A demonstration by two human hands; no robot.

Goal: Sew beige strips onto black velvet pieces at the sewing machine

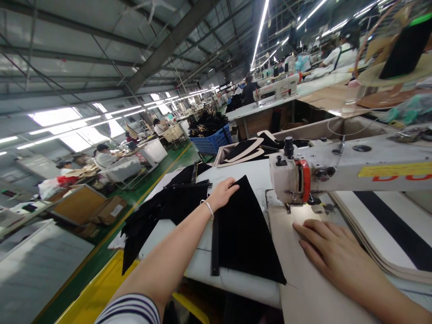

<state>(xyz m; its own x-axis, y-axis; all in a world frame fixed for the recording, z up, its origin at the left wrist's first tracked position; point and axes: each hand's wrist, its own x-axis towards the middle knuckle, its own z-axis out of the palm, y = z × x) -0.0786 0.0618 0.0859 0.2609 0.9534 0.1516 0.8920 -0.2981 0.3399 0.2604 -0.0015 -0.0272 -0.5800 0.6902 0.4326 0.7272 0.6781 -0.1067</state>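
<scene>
My left hand [222, 192] pinches the upper corner of a black fabric panel [248, 234] that lies over the table's front edge. A dark strip runs along the panel's left side. Fingers stretched out, my right hand [329, 243] rests flat on a beige panel [293, 270], just in front of the sewing machine's needle area. The sewing machine head [286, 180] stands over the far end of that beige panel, its lamp lighting the spot. Left of my left hand lies a heap of black fabric pieces [162, 202].
Beige panels with a black stripe [388, 225] are stacked at right. Behind the table, a bin [222, 155] holds black and beige pieces. Farther back stand a blue crate [212, 141] and another sewing machine [278, 87]. A yellow container [101, 288] is below left. Other people sit at distant tables.
</scene>
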